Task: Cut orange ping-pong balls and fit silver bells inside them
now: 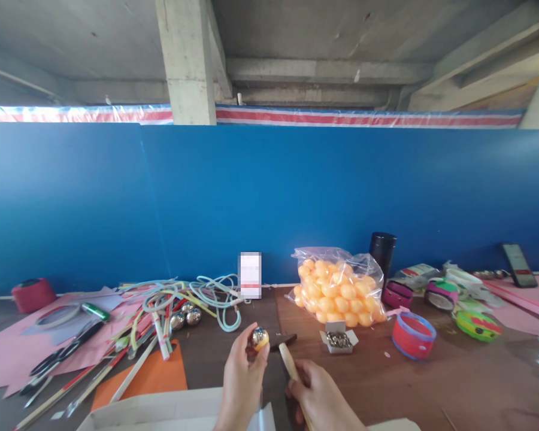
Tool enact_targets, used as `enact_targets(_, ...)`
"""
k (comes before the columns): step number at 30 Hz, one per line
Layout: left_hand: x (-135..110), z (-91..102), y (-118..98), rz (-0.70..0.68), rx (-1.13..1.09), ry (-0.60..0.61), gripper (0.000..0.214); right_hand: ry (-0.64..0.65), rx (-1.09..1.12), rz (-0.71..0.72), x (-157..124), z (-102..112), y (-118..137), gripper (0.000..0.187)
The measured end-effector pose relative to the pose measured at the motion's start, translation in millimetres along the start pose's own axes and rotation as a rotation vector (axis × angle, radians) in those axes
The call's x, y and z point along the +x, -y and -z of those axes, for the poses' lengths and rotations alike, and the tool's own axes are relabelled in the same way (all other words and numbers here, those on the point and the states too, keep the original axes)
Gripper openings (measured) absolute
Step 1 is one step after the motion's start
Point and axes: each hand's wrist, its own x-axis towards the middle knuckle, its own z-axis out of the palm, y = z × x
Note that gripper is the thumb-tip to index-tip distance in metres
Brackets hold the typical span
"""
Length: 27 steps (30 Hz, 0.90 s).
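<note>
Left hand [245, 374] has a shiny silver ball [260, 337] pinched between thumb and fingers at six o'clock in the view, right hand [317, 388] is wrapped round a wooden stick [288, 361] at about half past four from it. White block [250, 274] at the ball's twelve o'clock is pixelated, so any writing's unreadable. Dark piece [289, 342] by the stick's tip is hard to make out, white box [161, 403] at eight gets cut off.

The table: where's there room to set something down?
Mostly bare table lies before the red tub and green pouch, right of the right hand. It is crowded left of the left hand: pink paper, scissors, steel balls.
</note>
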Motion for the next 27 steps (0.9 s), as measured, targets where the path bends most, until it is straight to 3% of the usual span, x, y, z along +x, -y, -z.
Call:
enact_targets(9,-0.1,0.6,1.3,-0.005,0.015,0.031,0.059,-0.01,-0.104,0.136,-0.4,6.4,-5.4,0.028)
enact_targets(27,-0.6,-0.8,-1.7,-0.011,-0.004,0.003,0.057,-0.018,-0.19,0.158,-1.3,8.2,-7.0,0.028)
